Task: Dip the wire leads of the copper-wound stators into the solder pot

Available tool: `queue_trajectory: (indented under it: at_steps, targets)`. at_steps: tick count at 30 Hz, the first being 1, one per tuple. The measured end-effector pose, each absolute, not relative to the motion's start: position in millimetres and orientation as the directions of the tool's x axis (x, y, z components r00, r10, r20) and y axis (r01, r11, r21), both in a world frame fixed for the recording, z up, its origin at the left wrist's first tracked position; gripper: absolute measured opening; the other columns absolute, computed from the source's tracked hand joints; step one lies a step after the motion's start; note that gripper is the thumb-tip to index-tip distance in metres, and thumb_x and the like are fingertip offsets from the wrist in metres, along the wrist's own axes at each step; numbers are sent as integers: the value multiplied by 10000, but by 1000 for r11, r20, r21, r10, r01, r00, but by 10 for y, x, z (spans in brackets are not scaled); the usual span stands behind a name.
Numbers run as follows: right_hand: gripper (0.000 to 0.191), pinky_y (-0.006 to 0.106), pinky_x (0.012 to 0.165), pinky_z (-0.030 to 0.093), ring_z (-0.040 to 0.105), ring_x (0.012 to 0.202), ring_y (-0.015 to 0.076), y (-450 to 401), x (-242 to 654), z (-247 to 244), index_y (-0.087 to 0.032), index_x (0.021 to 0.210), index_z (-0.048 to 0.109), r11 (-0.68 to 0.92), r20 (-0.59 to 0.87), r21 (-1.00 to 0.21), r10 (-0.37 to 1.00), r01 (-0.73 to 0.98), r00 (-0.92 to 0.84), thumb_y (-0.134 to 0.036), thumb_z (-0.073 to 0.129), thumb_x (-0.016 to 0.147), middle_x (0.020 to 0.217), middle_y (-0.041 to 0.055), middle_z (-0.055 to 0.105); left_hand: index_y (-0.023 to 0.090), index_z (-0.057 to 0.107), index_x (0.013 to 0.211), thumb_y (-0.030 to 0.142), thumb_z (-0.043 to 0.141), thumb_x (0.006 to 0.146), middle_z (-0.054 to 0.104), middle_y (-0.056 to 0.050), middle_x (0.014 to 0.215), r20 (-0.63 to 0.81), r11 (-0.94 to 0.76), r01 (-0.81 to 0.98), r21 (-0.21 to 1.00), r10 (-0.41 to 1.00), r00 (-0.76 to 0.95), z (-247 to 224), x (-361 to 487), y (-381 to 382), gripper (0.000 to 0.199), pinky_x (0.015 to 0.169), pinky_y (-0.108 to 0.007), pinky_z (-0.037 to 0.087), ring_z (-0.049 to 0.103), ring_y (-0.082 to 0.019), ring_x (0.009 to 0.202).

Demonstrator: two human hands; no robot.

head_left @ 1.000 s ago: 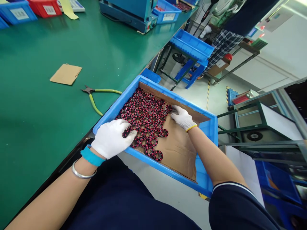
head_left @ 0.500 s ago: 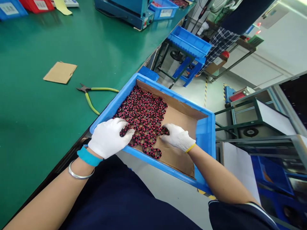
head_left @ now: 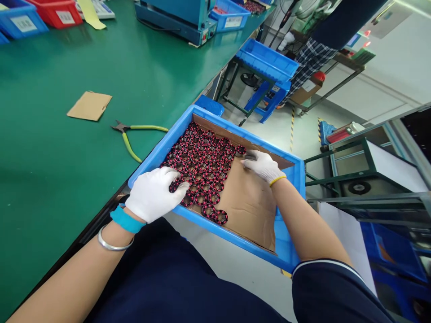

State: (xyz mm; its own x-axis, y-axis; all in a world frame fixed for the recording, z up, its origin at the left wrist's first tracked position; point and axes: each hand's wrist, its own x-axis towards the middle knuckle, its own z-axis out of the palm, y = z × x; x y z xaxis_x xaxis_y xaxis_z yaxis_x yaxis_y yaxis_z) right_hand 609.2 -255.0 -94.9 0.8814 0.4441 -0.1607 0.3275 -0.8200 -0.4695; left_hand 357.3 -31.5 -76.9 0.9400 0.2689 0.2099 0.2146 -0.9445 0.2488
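Note:
A blue plastic bin (head_left: 215, 228) lined with brown cardboard (head_left: 249, 202) holds many small black ring-shaped parts with red spots (head_left: 202, 166), packed in rows on its left side. My left hand (head_left: 153, 193), in a white glove, rests over the bin's near left edge, thumb and fingers curled around a ring (head_left: 174, 185). My right hand (head_left: 261, 166), also gloved, is at the far side of the bin. Its fingertips pinch one ring (head_left: 240, 150) at the end of the far row, by the cardboard wall.
Green-handled cutters (head_left: 126, 130) and a cardboard piece (head_left: 89, 106) lie on the green table (head_left: 50, 179). Farther back are a blue machine (head_left: 175, 22), a red bin (head_left: 60, 13) and blue bins. A person in checked trousers (head_left: 310, 58) stands beyond a blue tray (head_left: 267, 60) on a stand.
My right hand has moved away from me, carrying a ring from the middle of the rows to the bin's far wall. My left hand stays almost in place.

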Motion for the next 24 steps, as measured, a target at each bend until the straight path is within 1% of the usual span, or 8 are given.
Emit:
queue_trajectory:
  at_steps: [3, 5, 7, 12, 17, 20, 22, 24]
  targets:
    - [352, 359, 864, 511, 646, 971, 248, -2590, 5707, -739, -198, 1053, 666, -848, -357, -331, 519, 414, 777, -333, 660, 728, 1068, 64, 691, 206, 695, 902, 482, 441, 875, 708, -52, 1057, 211, -942, 227, 248, 282, 936, -775, 3573, -322, 375, 744, -347, 508, 672, -243, 911]
    - [340, 312, 772, 516, 661, 891, 225, -2576, 5347, -654, -224, 1034, 671, -786, -554, -334, 610, 520, 567, -382, 654, 734, 995, 37, 706, 208, 696, 901, 492, 438, 876, 707, -51, 1058, 207, -941, 225, 253, 280, 937, -780, 3573, -320, 385, 755, -350, 508, 670, -247, 923]
    - [328, 299, 685, 496, 664, 845, 236, -2537, 5006, -644, -235, 1016, 679, -730, -649, -279, 622, 624, 437, -398, 629, 736, 931, 35, 711, 207, 696, 907, 496, 437, 877, 707, -50, 1060, 202, -941, 216, 260, 272, 941, -779, 3570, -317, 389, 763, -354, 509, 669, -249, 928]
    - [282, 283, 621, 451, 659, 903, 255, -2491, 4737, -703, -272, 996, 691, -680, -639, -239, 648, 694, 415, -315, 511, 783, 967, 31, 710, 200, 697, 908, 487, 443, 878, 707, -58, 1049, 221, -940, 215, 264, 276, 935, -769, 3567, -313, 385, 756, -357, 513, 673, -250, 909]
    - [281, 327, 671, 492, 665, 825, 254, -2582, 5330, -671, -259, 881, 721, -886, -512, -146, 448, 440, 733, -463, 553, 788, 854, 39, 719, 206, 694, 900, 492, 446, 873, 705, -59, 1042, 219, -948, 219, 230, 270, 938, -787, 3570, -322, 379, 738, -347, 506, 672, -249, 896]
    - [287, 362, 740, 534, 675, 800, 243, -2540, 5748, -849, -219, 961, 709, -917, -346, -343, 325, 204, 880, -402, 589, 776, 810, 53, 714, 205, 692, 883, 498, 446, 871, 705, -62, 1020, 213, -948, 224, 227, 273, 938, -785, 3560, -331, 383, 740, -339, 498, 671, -245, 892]
    - [352, 355, 766, 560, 686, 794, 215, -2514, 5927, -1035, -178, 1107, 656, -797, -326, -604, 269, 20, 906, -292, 555, 790, 854, 64, 719, 200, 692, 875, 496, 440, 874, 706, -68, 988, 207, -943, 230, 241, 282, 937, -783, 3561, -330, 388, 744, -339, 494, 669, -243, 886]
    - [420, 351, 776, 581, 693, 788, 197, -2542, 6003, -1187, -156, 1201, 593, -641, -320, -763, 262, -84, 910, -225, 525, 792, 885, 68, 717, 195, 692, 868, 484, 435, 876, 703, -74, 944, 197, -937, 234, 261, 289, 937, -786, 3584, -321, 387, 751, -344, 492, 667, -243, 876]
